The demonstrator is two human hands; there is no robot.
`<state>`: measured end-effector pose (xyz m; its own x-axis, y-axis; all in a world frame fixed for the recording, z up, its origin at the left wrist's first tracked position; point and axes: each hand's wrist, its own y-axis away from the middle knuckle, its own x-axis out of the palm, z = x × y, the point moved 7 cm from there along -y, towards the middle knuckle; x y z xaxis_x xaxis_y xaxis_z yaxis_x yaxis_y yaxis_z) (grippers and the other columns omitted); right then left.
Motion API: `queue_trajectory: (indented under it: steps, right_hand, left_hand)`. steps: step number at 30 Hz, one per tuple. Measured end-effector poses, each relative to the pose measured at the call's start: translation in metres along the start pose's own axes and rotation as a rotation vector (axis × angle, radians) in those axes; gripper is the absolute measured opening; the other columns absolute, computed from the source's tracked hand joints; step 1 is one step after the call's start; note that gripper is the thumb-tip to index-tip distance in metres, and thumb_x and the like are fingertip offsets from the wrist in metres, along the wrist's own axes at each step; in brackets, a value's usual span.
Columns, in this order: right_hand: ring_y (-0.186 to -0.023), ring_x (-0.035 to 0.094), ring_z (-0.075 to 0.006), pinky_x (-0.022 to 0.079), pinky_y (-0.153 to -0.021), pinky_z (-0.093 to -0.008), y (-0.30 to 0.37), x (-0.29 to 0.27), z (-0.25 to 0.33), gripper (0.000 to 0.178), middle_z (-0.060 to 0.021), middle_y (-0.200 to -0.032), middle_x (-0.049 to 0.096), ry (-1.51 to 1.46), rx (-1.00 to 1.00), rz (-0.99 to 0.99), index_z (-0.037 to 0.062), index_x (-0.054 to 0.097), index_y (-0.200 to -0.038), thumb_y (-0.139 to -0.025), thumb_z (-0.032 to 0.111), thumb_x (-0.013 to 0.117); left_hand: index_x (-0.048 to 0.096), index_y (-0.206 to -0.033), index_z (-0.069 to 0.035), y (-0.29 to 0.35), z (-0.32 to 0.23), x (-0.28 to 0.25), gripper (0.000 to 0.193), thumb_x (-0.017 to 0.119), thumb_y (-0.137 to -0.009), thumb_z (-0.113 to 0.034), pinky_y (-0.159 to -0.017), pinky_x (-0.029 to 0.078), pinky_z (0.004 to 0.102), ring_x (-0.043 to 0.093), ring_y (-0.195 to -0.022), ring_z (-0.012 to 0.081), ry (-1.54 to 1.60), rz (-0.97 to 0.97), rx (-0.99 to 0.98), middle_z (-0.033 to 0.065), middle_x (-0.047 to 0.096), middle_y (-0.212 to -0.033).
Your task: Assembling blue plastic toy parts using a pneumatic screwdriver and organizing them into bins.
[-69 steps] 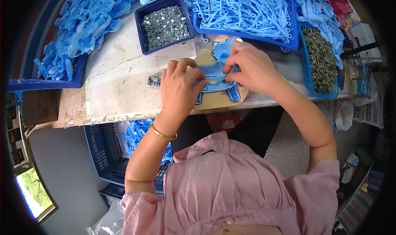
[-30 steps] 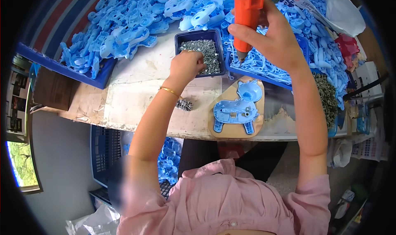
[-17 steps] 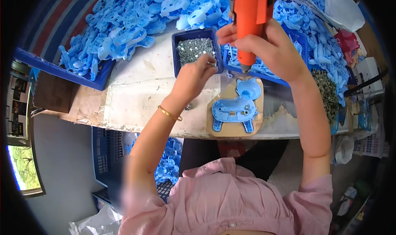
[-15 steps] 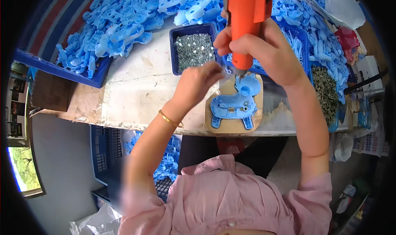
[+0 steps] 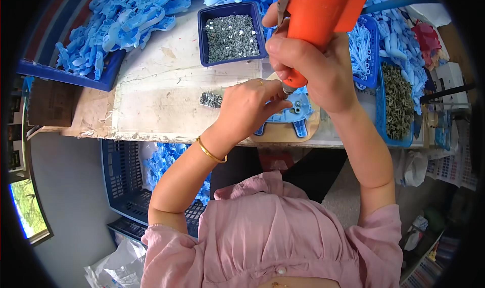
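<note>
My right hand (image 5: pixel 313 68) grips an orange power screwdriver (image 5: pixel 318 20) held upright, its tip down over a blue plastic part (image 5: pixel 293 113). That part lies on a round wooden board (image 5: pixel 283 134) at the bench's front edge. My left hand (image 5: pixel 250 103) is pinched at the screwdriver's tip, fingers closed, resting on the blue part; what it pinches is too small to see. A small pile of screws (image 5: pixel 211 99) lies on the bench just left of that hand.
A blue tray of silver screws (image 5: pixel 230 33) stands behind my left hand. Heaps of blue plastic parts (image 5: pixel 121 25) fill the back left and right. A blue tray of dark fasteners (image 5: pixel 396 103) sits right. A blue crate (image 5: pixel 126 187) stands under the bench.
My left hand left the screw tray and came to the blue part. My right hand brought the orange screwdriver down from above onto that part.
</note>
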<state>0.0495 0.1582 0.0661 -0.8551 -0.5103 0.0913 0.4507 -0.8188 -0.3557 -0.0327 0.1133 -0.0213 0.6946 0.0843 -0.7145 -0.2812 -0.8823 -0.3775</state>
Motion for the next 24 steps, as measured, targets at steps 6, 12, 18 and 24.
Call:
queue_trajectory:
  steps: [6, 12, 18, 24]
  right_hand:
    - [-0.061, 0.058, -0.0084, 0.047, -0.053, -0.0229, 0.001, -0.004, -0.009, 0.026, -0.0037, -0.08, 0.063, -0.153, 0.034, 0.056, -0.0006, 0.063, -0.101, -0.077, 0.007, 0.071]
    - [-0.061, 0.059, -0.0085, 0.048, -0.055, -0.0233, 0.008, -0.005, -0.019, 0.025, -0.0036, -0.081, 0.064, -0.142, 0.093, 0.031, -0.0006, 0.063, -0.099, -0.077, 0.007, 0.072]
    - [-0.057, 0.055, -0.008, 0.045, -0.053, -0.0221, 0.013, -0.003, -0.04, 0.026, -0.003, -0.068, 0.059, 0.018, -0.022, -0.03, -0.002, 0.058, -0.103, -0.083, 0.012, 0.067]
    - [-0.059, 0.057, -0.008, 0.046, -0.054, -0.0227, 0.009, 0.006, -0.058, 0.022, -0.0026, -0.069, 0.059, -0.059, 0.026, -0.054, -0.001, 0.059, -0.1, -0.083, 0.011, 0.067]
  left_hand:
    - [0.063, -0.083, -0.011, 0.007, -0.001, 0.007, 0.017, 0.071, -0.08, -0.026, -0.055, 0.047, 0.0423, 0.062, -0.062, 0.0311, 0.08, 0.018, 0.003, 0.0101, 0.063, -0.068]
    - [0.062, -0.096, -0.008, 0.015, 0.003, 0.012, 0.029, 0.075, -0.077, -0.026, -0.063, 0.049, 0.0413, 0.063, -0.076, 0.0313, 0.125, 0.138, -0.031, 0.0108, 0.066, -0.08]
    - [0.048, -0.126, -0.001, 0.022, 0.01, 0.007, 0.083, 0.085, -0.059, -0.033, -0.092, 0.044, 0.0414, 0.05, -0.114, 0.0343, -0.154, 0.061, 0.052, 0.0146, 0.057, -0.121]
    - [0.049, -0.127, 0.001, 0.032, 0.024, 0.011, 0.081, 0.084, -0.061, -0.032, -0.097, 0.041, 0.0421, 0.048, -0.118, 0.033, -0.174, 0.064, -0.085, 0.0144, 0.056, -0.126]
